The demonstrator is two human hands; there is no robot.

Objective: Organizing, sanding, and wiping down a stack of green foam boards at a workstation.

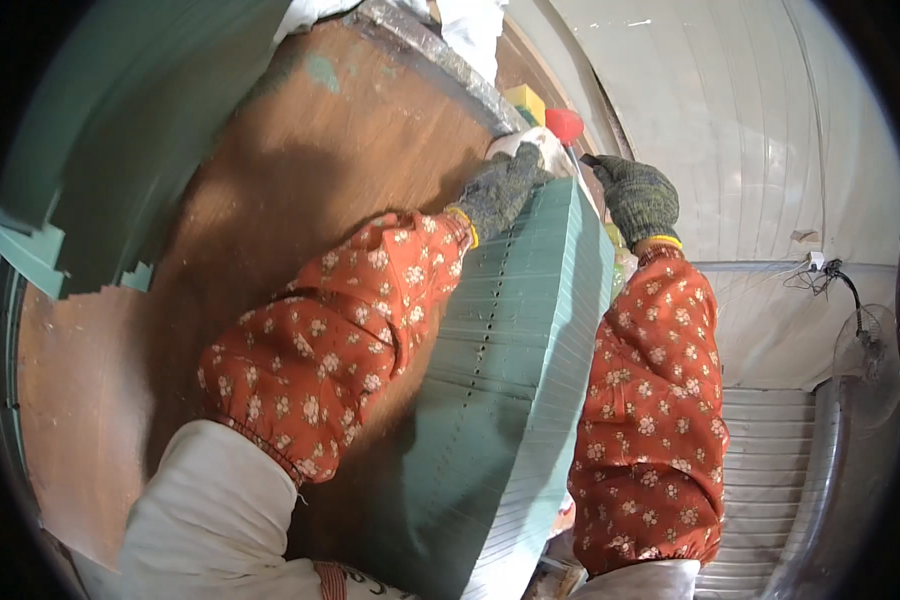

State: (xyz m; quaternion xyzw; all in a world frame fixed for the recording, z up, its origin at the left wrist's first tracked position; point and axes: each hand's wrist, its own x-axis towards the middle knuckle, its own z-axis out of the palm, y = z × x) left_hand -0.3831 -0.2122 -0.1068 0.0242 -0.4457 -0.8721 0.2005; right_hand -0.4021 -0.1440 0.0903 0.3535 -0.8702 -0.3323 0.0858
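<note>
A thick stack of teal-green sheets (510, 330) stretches from near my body toward the far edge of the brown table. A row of small dark holes runs along its top. My left hand (505, 195), in a dark knit glove with a yellow cuff, lies at the stack's far end, fingers stretched over its corner. To the right of that end, my right hand (640, 198), gloved alike, is closed. A small dark tip sticks out from its fingers toward the stack; its kind is unclear. Red flowered sleeve covers are on both forearms.
Just past the stack are a red piece on a thin rod (564, 126) and a yellow block (526, 101). A grey bar (440, 58) edges the brown tabletop (300, 190). More green sheets (30, 255) hang at the left. At the far right is a fan (866, 350).
</note>
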